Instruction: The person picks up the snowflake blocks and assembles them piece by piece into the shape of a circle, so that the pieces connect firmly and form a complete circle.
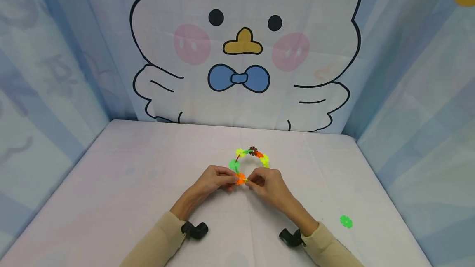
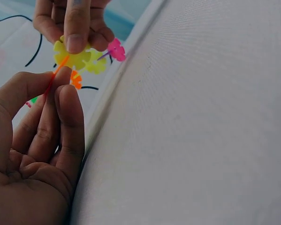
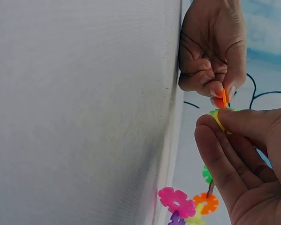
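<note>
A curved chain of notched plastic snowflake discs, in several colours, stands between the hands in the head view; its green disc [image 1: 234, 165] is at the left and its brown disc [image 1: 253, 151] at the far side. My left hand [image 1: 217, 179] pinches an orange snowflake disc [image 1: 241, 179] at the near side. Close by on the right, my right hand [image 1: 270, 185] pinches a yellow snowflake disc [image 2: 71, 56] between thumb and fingers. In the wrist views the orange and yellow discs meet edge to edge; whether their slots are joined I cannot tell. Fingers hide part of both.
A loose green snowflake disc [image 1: 346, 221] lies on the white-covered table [image 1: 122, 193] at the right, beyond the right forearm. Printed curtains [image 1: 419, 94] surround the table at the back and sides. Black wrist cameras [image 1: 195, 230] stick out from both sleeves.
</note>
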A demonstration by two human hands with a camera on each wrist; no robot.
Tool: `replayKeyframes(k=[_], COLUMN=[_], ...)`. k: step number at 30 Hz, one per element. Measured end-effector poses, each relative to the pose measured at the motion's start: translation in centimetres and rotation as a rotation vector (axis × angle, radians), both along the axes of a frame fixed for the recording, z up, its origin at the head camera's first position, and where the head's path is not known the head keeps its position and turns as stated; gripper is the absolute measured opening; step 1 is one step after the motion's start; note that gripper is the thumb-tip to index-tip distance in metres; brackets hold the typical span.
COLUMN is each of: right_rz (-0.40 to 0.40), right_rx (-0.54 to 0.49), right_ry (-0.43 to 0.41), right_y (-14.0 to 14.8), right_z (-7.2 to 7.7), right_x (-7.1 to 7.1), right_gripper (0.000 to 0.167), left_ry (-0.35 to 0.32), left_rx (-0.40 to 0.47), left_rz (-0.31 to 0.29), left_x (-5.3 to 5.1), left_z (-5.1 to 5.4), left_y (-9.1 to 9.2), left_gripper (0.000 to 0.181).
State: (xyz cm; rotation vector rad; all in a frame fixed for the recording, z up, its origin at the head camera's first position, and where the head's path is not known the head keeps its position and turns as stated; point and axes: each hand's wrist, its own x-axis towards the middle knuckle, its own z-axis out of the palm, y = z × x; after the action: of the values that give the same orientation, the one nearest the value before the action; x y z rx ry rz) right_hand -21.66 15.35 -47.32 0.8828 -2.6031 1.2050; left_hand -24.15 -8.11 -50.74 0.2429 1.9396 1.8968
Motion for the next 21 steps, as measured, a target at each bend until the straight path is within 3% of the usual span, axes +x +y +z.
replayKeyframes(k=[9, 17, 21], right_rz=[-0.06, -0.196, -0.224], right_rx=[-0.001, 0.164, 0.202], right_ry=[-0.096, -0.153, -0.173], right_y=[1.9, 7.8, 11.3], right_z=[0.5, 0.8, 1.3], right_x=[0.3, 1.1, 1.6], right_gripper=[0.018, 0.019, 0.019], left_ry=[-0.009, -0.042, -0.031], left_rx=[0.029, 0.047, 0.043], left_rz=[-0.007, -0.002, -0.006], left_x=[-0.1, -0.1, -0.1], left_z=[0.0, 0.2, 0.1], left_y=[0.0, 0.1, -0.1], left_gripper=[0.025, 0.025, 0.025])
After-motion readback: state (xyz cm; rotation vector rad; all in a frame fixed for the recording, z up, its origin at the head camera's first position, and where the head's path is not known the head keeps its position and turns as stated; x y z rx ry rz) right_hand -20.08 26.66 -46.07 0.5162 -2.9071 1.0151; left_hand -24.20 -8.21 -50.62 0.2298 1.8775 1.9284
